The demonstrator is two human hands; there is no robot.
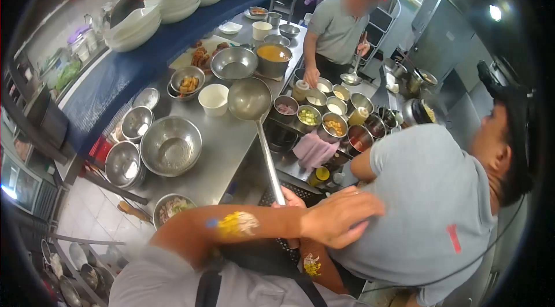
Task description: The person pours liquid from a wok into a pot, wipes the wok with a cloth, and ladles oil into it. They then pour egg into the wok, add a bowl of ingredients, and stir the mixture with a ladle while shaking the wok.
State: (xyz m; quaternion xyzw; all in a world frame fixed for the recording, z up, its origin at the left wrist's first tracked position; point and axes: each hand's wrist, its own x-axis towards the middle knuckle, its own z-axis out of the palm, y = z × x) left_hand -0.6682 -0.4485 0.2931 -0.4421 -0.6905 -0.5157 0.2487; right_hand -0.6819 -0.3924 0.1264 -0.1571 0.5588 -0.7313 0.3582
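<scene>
A long-handled metal ladle reaches out over the steel counter, its wide bowl beside a white tub. My right hand is closed around the lower end of its handle, partly hidden behind my left forearm. Crossing in front of my body, my left arm stretches to the right. My left hand has thumb and fingers apart and overlaps the grey shirt of a person bending close by. A wide steel bowl with a little liquid sits left of the ladle.
Small metal pots of ingredients and a pink cloth lie ahead right. Behind them a person holds another ladle. A pot of orange liquid stands farther back. White bowls line the blue-edged shelf.
</scene>
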